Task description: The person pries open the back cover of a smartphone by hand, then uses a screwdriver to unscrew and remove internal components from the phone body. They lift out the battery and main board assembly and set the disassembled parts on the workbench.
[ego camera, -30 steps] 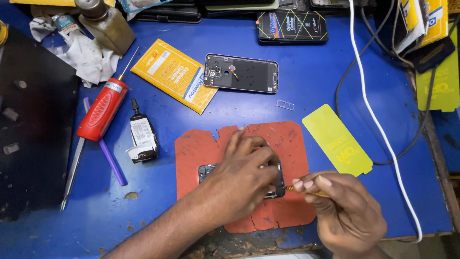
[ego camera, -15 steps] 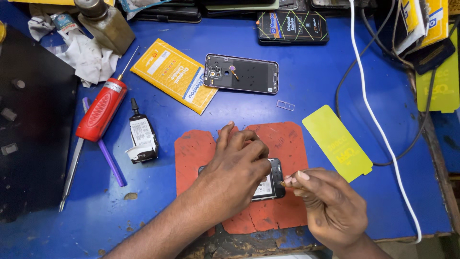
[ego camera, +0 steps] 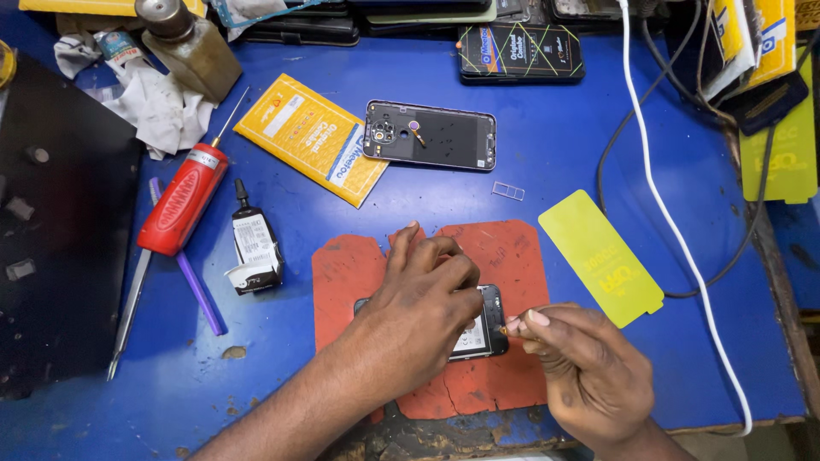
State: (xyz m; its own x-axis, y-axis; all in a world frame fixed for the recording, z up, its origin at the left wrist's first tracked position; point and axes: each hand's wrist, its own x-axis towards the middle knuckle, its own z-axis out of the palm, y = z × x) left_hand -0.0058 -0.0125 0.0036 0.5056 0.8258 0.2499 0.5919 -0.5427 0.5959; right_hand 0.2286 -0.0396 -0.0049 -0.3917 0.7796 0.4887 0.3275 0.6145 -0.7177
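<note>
Left hand (ego camera: 423, 294) presses the opened phone (ego camera: 487, 323) onto the red mat (ego camera: 512, 256); right hand (ego camera: 585, 367) pinches a small tool

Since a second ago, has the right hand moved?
Yes. The right hand has slid left along the red mat, closing on the opened phone.

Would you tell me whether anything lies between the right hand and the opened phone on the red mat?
Nothing visible does. The right hand has its fingertips right at the end of the opened phone, while the left hand covers most of the phone from above on the red mat.
</note>
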